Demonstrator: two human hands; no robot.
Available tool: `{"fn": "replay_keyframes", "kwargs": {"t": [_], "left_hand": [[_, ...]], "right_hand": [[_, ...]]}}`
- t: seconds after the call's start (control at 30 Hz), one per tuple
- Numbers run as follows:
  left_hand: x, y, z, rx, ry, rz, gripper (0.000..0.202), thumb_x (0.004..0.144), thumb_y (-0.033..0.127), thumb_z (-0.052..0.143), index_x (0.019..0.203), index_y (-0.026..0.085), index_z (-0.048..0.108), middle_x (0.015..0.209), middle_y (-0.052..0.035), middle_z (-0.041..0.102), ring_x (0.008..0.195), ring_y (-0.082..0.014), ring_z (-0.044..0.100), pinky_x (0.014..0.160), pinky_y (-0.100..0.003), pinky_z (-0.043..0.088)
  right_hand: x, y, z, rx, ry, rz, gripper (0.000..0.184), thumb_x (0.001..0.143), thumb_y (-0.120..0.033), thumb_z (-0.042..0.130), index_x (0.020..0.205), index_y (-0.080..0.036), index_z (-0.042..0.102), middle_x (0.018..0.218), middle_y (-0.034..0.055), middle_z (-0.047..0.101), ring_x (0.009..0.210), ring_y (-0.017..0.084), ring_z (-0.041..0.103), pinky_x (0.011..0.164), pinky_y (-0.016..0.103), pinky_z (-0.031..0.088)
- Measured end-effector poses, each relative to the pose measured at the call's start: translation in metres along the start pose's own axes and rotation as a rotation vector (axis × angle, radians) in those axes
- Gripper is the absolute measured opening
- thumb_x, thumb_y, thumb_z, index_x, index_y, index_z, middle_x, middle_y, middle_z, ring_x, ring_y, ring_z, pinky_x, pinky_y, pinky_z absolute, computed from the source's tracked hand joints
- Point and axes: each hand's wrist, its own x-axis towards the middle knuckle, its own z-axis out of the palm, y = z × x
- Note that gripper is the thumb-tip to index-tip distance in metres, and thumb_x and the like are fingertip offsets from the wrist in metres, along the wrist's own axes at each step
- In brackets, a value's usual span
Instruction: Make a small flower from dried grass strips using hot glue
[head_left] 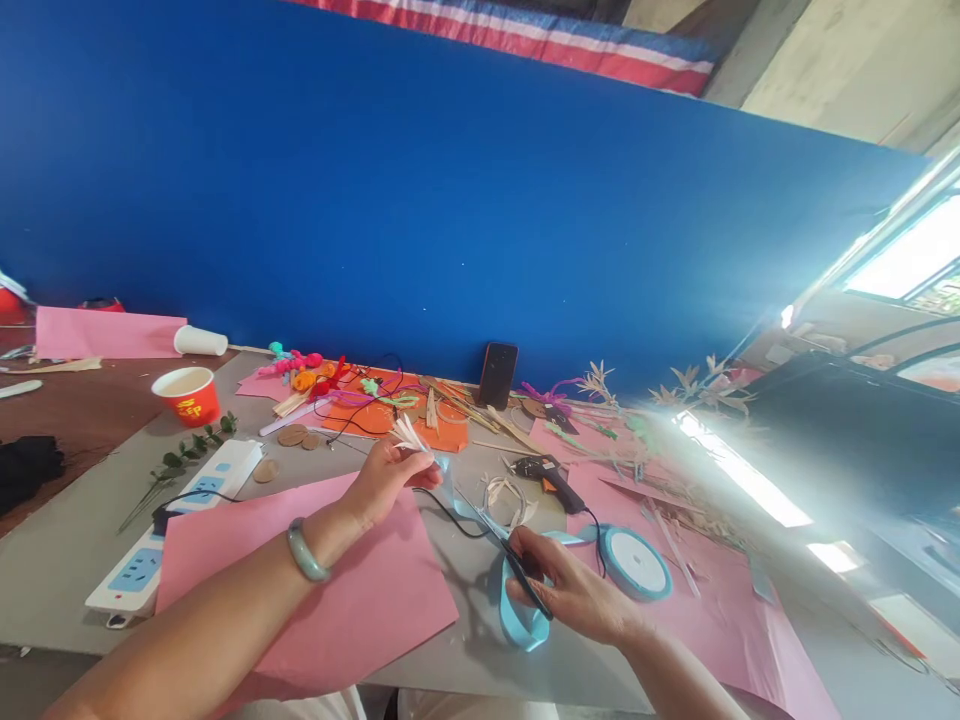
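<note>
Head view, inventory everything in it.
table: one, grey, foreground
panel: one, blue, behind table
phone: one, dark, against panel
cups: two, red and white, back left
power strip: one, white, left
sprig: one, green, left
discs: several, brown, left
sheets: several, pink, orange, table
craft bits: many, mixed, table's back
glue gun: one, black, orange, right
spool: one, white, blue, right
ribbon: uncounted, light blue, by right hand
strips: several, cream, left hand
scissors: one, black, right hand
left hand: one, bare, centre
right hand: one, bare, centre right
</note>
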Motion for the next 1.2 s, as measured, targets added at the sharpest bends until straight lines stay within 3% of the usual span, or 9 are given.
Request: {"fn": "replay_keyframes", "kwargs": {"t": [0.2, 0.43, 0.6, 0.93, 1.2], "left_hand": [[-0.0033, -0.0001, 0.0, -0.007, -0.092, -0.004, 0.022, 0.07, 0.027, 0.074, 0.081, 0.015, 0.059, 0.07, -0.0029, 0.069, 0.067, -0.0158, 0.066, 0.068, -0.03, 0.054], [-0.002, -0.0014, -0.0026, 0.026, -0.157, -0.032, 0.022, 0.066, 0.027, 0.077, 0.077, 0.013, 0.065, 0.068, -0.0033, 0.068, 0.065, -0.016, 0.066, 0.068, -0.029, 0.053], [-0.0008, -0.0025, -0.0037, 0.059, -0.203, -0.037, 0.021, 0.065, 0.028, 0.078, 0.073, 0.013, 0.066, 0.067, -0.0027, 0.067, 0.064, -0.0164, 0.066, 0.065, -0.029, 0.053], [0.0001, -0.0018, -0.0059, 0.048, -0.205, -0.039, 0.021, 0.066, 0.027, 0.078, 0.076, 0.014, 0.065, 0.068, -0.0016, 0.065, 0.066, -0.0159, 0.065, 0.066, -0.029, 0.052], [-0.0006, 0.0024, -0.0059, 0.009, -0.221, -0.068, 0.02, 0.063, 0.025, 0.079, 0.073, 0.014, 0.066, 0.068, -0.0023, 0.066, 0.068, -0.0178, 0.066, 0.073, -0.033, 0.052]], "right_hand": [[0.005, 0.0004, 0.002, 0.1, -0.058, -0.048, 0.02, 0.078, -0.028, 0.058, 0.072, -0.019, 0.041, 0.065, -0.0049, 0.037, 0.06, 0.01, 0.034, 0.051, 0.021, 0.031], [0.0077, -0.0015, 0.0045, 0.059, 0.008, -0.097, 0.028, 0.077, -0.038, 0.061, 0.071, -0.02, 0.041, 0.065, -0.0043, 0.038, 0.062, 0.012, 0.035, 0.056, 0.024, 0.033], [0.0073, -0.004, 0.0049, 0.016, 0.03, -0.077, 0.023, 0.074, -0.033, 0.061, 0.075, -0.021, 0.041, 0.067, -0.0043, 0.041, 0.063, 0.012, 0.037, 0.057, 0.024, 0.033], [0.0073, -0.0042, 0.0069, -0.065, 0.118, -0.074, 0.025, 0.07, -0.031, 0.068, 0.075, -0.02, 0.045, 0.07, -0.0038, 0.048, 0.063, 0.012, 0.041, 0.056, 0.023, 0.034], [0.0073, 0.0, 0.0083, -0.068, 0.1, -0.081, 0.027, 0.071, -0.035, 0.067, 0.076, -0.02, 0.045, 0.073, -0.0025, 0.049, 0.066, 0.013, 0.042, 0.058, 0.024, 0.035]]}}
